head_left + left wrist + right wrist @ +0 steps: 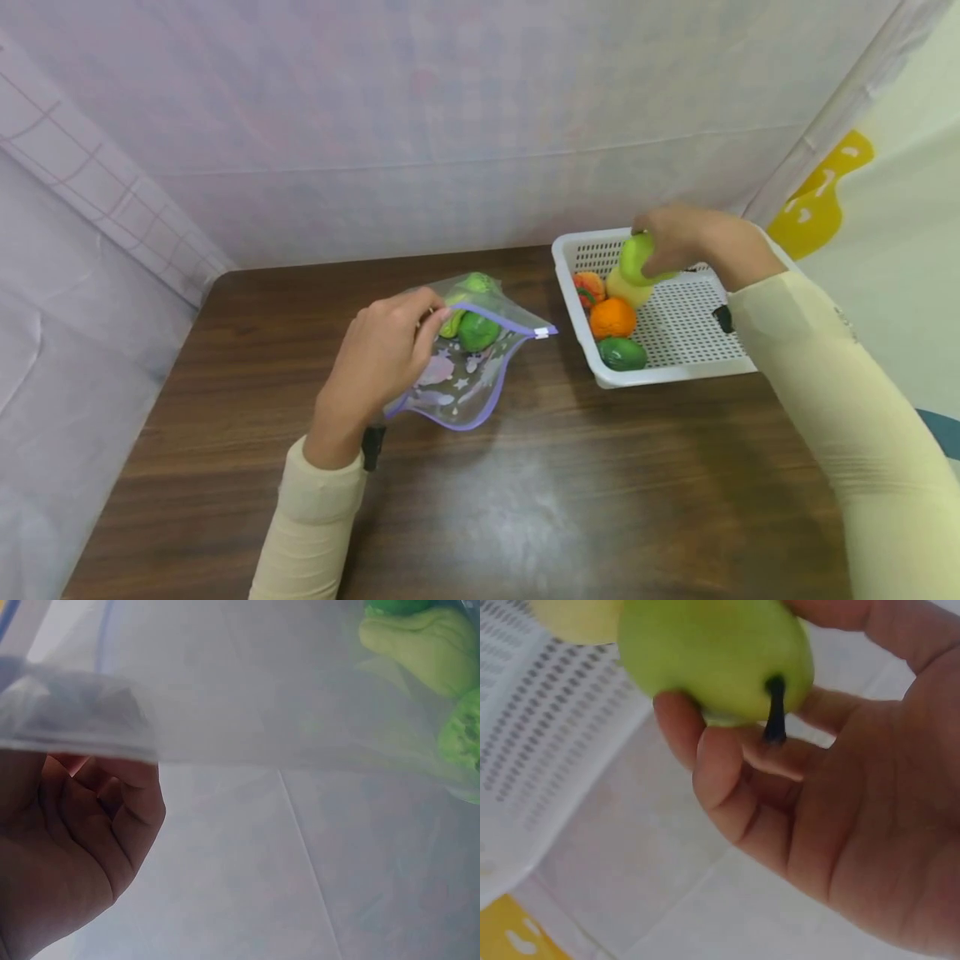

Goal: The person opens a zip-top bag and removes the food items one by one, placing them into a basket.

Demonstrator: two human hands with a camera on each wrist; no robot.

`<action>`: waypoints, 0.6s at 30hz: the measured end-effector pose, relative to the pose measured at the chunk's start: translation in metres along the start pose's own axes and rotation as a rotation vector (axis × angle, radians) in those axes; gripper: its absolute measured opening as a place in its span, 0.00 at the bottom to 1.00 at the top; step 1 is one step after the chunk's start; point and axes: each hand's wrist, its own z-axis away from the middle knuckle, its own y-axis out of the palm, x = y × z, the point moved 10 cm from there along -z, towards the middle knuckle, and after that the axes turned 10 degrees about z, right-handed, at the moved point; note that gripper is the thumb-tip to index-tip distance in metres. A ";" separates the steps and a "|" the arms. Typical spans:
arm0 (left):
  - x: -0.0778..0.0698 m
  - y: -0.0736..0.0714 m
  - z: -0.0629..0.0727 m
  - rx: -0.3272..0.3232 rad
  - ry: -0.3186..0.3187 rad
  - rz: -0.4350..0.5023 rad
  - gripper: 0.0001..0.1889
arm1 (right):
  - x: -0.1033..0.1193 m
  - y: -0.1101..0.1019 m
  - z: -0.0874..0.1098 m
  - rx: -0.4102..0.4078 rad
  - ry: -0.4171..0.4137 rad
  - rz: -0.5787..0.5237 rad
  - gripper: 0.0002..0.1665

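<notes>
My left hand (382, 346) pinches the upper edge of a clear zip bag (491, 375) with purple trim and a white slider. The bag's mouth gapes. Inside it lie a dark green round piece (478, 331), a light yellow-green piece (427, 649) and a bumpy bright green one (463, 735). Over the left part of the white basket (682, 372), my right hand (684, 237) grips a green pear (712, 656). Its dark stem shows in the right wrist view, with thumb and fingers around the fruit.
In the basket's left side are a red-orange piece (588, 288), a pale yellow fruit (628, 292), an orange (612, 318) and a dark green vegetable (622, 354). Bag and basket stand on a brown wooden table (480, 508). Pale cloth hangs behind and at both sides.
</notes>
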 end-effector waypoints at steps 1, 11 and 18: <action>0.000 0.000 0.000 0.000 0.000 0.001 0.09 | -0.002 0.004 -0.002 0.020 0.002 -0.016 0.41; 0.000 0.001 -0.001 -0.006 0.000 -0.005 0.09 | -0.021 0.031 -0.011 0.160 0.059 -0.041 0.43; -0.001 0.001 -0.002 -0.018 0.014 -0.004 0.10 | -0.022 0.048 -0.012 0.221 0.076 -0.058 0.42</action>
